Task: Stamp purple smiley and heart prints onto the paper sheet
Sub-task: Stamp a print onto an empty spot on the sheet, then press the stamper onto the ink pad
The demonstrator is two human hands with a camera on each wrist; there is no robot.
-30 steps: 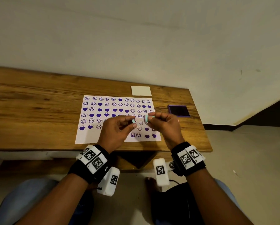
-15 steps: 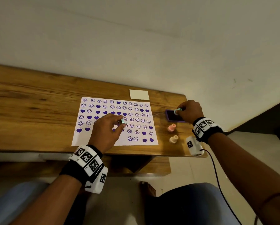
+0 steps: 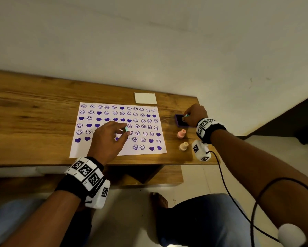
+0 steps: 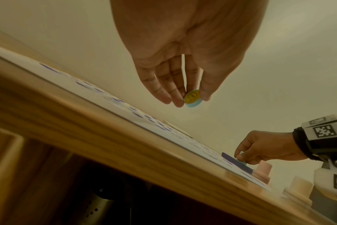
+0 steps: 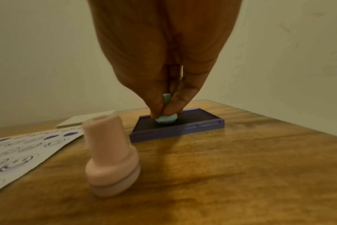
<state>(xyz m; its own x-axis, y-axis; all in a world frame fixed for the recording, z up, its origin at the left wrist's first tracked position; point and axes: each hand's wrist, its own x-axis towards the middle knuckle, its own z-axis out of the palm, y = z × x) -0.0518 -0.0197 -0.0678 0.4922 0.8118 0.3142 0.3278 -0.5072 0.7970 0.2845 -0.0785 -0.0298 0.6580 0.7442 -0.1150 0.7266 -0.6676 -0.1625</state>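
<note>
The white paper sheet (image 3: pixel 80 148) lies on the wooden table (image 3: pixel 33 113), covered with rows of purple smiley and heart prints. My left hand (image 3: pixel 125 131) hovers over its lower middle and pinches a small teal cap (image 4: pixel 192 98) with a yellow smiley face between thumb and fingers. To the right of the sheet, my right hand (image 3: pixel 185 117) pinches a teal stamp (image 5: pixel 166 118) by its stem. The stamp's base sits on the dark surface of the purple ink pad (image 5: pixel 183 129).
A pink stamp (image 3: pixel 181 134) and a beige stamp (image 3: pixel 183 146) stand upright between the sheet and the table's right edge, just in front of the ink pad. A white card (image 3: pixel 145 98) lies behind the sheet near the wall.
A second ago both hands met over the sheet. My right hand has since carried the teal stamp right onto the ink pad; my left hand stayed over the paper with the cap.
</note>
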